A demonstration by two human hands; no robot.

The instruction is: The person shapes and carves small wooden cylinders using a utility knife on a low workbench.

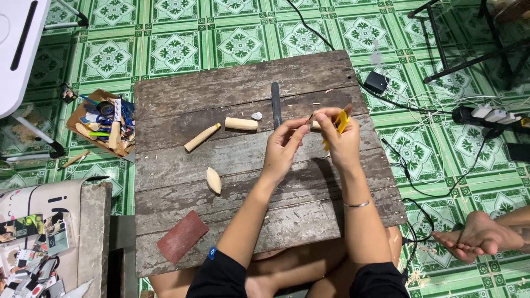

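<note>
Wooden board (243,221), weathered, on green tiled floor. Right hand (339,138): fingers closed around yellow-handled knife (341,122). Left hand (284,146): fingertips pinched on a small wood piece (310,118) at the blade. At 9 o'clock of the hands: two pale carved wood pieces (241,123), (202,137). At 7 o'clock: oval wood piece (213,180), red sandpaper (183,236).

Two bare forearms, short black sleeves at the upper arms, small blue tag on the left sleeve, thin silver bangle on the right wrist, left hand (282,144), right hand (338,138), bare knees below
</note>
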